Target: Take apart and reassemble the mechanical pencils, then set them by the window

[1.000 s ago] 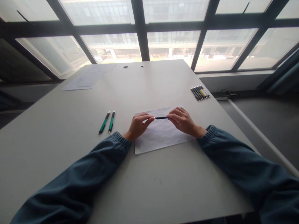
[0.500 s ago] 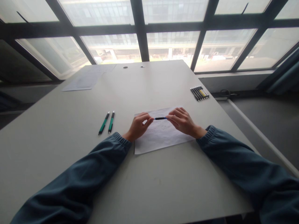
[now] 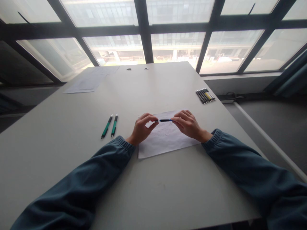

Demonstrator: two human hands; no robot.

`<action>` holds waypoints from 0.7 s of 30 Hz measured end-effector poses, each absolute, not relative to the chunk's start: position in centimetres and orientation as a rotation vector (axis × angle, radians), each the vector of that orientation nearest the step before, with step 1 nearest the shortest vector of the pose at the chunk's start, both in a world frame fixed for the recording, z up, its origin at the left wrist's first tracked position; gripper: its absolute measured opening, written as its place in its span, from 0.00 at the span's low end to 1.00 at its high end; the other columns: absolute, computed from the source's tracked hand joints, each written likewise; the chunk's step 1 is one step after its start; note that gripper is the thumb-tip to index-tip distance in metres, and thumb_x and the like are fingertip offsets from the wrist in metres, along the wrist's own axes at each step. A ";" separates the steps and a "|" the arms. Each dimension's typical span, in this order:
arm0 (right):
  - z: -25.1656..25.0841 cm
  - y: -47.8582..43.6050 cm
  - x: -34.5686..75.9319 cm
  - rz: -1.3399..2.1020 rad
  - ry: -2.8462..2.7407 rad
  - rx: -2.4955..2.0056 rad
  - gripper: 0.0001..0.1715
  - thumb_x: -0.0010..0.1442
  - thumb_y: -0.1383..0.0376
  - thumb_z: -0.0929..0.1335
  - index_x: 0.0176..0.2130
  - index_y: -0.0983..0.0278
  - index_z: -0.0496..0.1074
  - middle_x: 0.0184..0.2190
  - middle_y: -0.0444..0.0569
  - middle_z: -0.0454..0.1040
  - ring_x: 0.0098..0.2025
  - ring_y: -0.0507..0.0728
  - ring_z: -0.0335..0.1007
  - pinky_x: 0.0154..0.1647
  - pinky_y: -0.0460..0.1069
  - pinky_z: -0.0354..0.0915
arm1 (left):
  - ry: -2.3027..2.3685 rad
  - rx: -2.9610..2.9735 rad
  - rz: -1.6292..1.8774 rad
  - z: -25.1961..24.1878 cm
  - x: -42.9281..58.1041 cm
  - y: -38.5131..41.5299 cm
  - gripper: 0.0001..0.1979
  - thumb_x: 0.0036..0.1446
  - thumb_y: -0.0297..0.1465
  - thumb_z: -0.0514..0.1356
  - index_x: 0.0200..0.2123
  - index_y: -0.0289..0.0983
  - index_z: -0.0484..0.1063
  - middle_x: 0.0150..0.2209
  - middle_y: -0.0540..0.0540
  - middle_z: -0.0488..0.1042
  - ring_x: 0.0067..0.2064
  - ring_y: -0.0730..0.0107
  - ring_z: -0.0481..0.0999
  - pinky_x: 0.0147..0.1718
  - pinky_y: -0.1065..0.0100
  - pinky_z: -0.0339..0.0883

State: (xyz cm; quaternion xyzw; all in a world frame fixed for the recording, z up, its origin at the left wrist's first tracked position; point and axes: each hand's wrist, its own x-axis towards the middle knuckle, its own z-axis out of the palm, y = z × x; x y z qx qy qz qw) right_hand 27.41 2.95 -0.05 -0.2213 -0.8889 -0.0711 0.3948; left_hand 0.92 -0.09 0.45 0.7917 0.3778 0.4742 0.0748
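A blue pen (image 3: 165,120) with a black grip is held level between my two hands, above a sheet of white paper (image 3: 165,145). My left hand (image 3: 144,127) is closed in a pinch on the pen's left end. At the other end, the thumb and fingers of my right hand (image 3: 187,124) are closed on the blue barrel. Both tips of the pen are partly hidden by my fingers. Faint marks show on the paper under the hands. To the left of my left hand lie two green pens, one (image 3: 106,126) beside the other (image 3: 114,125).
Several black pens, one with a yellow part, lie in a row (image 3: 205,95) near the right edge of the white table (image 3: 153,185). More sheets of paper (image 3: 82,84) rest at the far left. Large windows (image 3: 177,48) stand beyond the table's far edge.
My left fingers have shifted slightly on the pen's left end, and the pen has risen a little. My right hand keeps its hold almost unmoved.
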 end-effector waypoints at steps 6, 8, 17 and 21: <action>0.0 3.0 27.3 -0.185 -2.241 -0.567 0.07 0.69 0.68 0.67 0.46 0.61 0.73 0.38 0.50 0.77 0.40 0.58 0.68 0.43 0.55 0.61 | 1.157 2.371 1.441 0.5 0.9 -0.1 0.06 0.60 0.32 0.67 0.40 0.38 0.77 0.34 0.47 0.77 0.36 0.71 0.76 0.37 0.69 0.71; 0.0 3.0 27.3 -0.184 -2.244 -0.563 0.07 0.68 0.68 0.67 0.46 0.61 0.73 0.38 0.50 0.77 0.40 0.58 0.68 0.43 0.55 0.61 | 1.151 2.377 1.425 0.4 0.8 -0.1 0.06 0.61 0.32 0.67 0.40 0.38 0.78 0.34 0.47 0.77 0.36 0.71 0.76 0.37 0.68 0.71; 0.2 2.8 27.3 -0.225 -2.263 -0.532 0.07 0.68 0.69 0.67 0.45 0.61 0.72 0.38 0.50 0.77 0.40 0.57 0.67 0.42 0.54 0.61 | 1.112 2.405 1.393 0.3 0.8 0.0 0.05 0.61 0.33 0.67 0.39 0.38 0.79 0.35 0.46 0.79 0.37 0.69 0.77 0.38 0.66 0.71; 0.3 2.7 27.3 -0.215 -2.283 -0.516 0.07 0.69 0.70 0.66 0.46 0.61 0.73 0.38 0.50 0.76 0.40 0.57 0.67 0.43 0.54 0.61 | 1.098 2.413 1.399 0.3 0.8 0.0 0.05 0.60 0.33 0.68 0.38 0.39 0.79 0.35 0.46 0.79 0.36 0.68 0.77 0.38 0.66 0.71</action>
